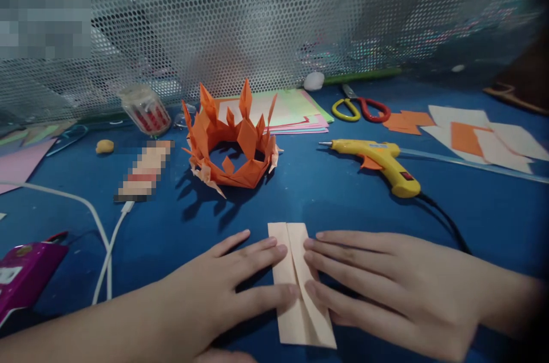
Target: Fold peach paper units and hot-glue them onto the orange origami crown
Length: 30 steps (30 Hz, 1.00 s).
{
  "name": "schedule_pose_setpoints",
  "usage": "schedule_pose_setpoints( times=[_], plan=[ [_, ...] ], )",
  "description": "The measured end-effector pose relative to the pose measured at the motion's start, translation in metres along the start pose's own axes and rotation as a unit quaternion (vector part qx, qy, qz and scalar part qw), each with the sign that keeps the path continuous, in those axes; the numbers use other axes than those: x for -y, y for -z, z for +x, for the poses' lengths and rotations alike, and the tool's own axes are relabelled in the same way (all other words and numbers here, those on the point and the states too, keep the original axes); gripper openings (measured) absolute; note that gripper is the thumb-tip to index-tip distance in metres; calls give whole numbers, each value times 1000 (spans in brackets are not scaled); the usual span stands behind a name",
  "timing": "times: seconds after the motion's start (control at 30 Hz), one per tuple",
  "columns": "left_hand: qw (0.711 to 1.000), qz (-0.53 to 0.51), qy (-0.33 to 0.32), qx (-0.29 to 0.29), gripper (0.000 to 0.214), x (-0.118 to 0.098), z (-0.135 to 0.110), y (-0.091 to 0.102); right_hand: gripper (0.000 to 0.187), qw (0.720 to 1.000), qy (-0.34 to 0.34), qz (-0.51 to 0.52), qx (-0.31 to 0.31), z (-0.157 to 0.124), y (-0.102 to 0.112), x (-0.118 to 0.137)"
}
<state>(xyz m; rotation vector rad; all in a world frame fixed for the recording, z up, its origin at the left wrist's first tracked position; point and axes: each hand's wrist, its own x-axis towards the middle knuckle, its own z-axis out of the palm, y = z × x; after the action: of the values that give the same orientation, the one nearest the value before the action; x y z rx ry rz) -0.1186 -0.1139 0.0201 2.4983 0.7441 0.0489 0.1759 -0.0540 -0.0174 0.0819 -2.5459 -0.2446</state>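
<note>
A pale peach sheet of paper (pixel 288 317) lies on the blue table, its two long sides folded in so they meet along the middle. From the left, my left hand (pixel 231 277) lies flat with its fingers spread, fingertips pressing the left flap. On the other side my right hand (pixel 386 277) is stretched out, its fingertips on the right flap's edge. Beyond the hands stands an orange folded-paper crown (pixel 234 151) with pointed tips and some pale paper pieces at its base.
A yellow glue gun (pixel 377 157) lies to the right, its black cord trailing towards my right hand. Scissors (pixel 360 108), cut paper pieces (pixel 467 134) and stacked coloured sheets (pixel 295 111) lie behind. At left are a jar (pixel 143 108), a phone-like blurred object (pixel 146 171), white cables (pixel 105 237) and a purple object (pixel 30 271).
</note>
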Motion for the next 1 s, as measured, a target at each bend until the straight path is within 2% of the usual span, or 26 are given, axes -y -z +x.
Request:
schedule_pose_setpoints(
  times=[0.07, 0.1, 0.13, 0.2, 0.33, 0.47, 0.53, 0.6, 0.67, 0.8, 0.9, 1.0],
  plan=[
    [1000, -1, -1, -2, 67, 1, 0, 0, 41, 1000, 15, 3, 13, 2, 4, 0],
    [1000, 1, -1, -3, 63, 1, 1, 0, 43, 999, 20, 6, 39, 5, 7, -1],
    [1000, 4, 0, -5, 58, 0, 1, 1, 44, 997, 25, 11, 74, 8, 10, -2],
    [1000, 14, 6, -11, 46, -1, 2, 2, 42, 995, 20, 14, 94, 13, 13, -5],
    [997, 71, -15, -12, 34, -4, -1, 2, 44, 996, -18, 21, 79, 16, 12, -10],
    [990, 128, -51, -3, 44, -5, -3, 2, 45, 996, -54, 33, 62, 14, 7, -8],
    [992, 118, -38, -22, 46, -5, -2, 1, 43, 995, -69, 44, 54, 15, 6, -4],
    [994, 95, -24, -44, 47, -5, -1, 0, 43, 989, -116, 73, 51, 16, 5, -1],
    [995, 80, -18, -53, 49, -4, -2, -2, 36, 972, -194, 125, 53, 18, 4, 1],
    [994, 85, 0, -73, 54, -3, -4, -7, 23, 910, -324, 255, 51, 20, 2, 0],
    [990, 92, -5, -104, 52, 0, -4, -11, 22, 879, -368, 298, 57, 21, 1, -1],
    [988, 96, -21, -121, 48, 1, -1, -12, 26, 866, -390, 309, 52, 21, 0, -2]
  ],
)
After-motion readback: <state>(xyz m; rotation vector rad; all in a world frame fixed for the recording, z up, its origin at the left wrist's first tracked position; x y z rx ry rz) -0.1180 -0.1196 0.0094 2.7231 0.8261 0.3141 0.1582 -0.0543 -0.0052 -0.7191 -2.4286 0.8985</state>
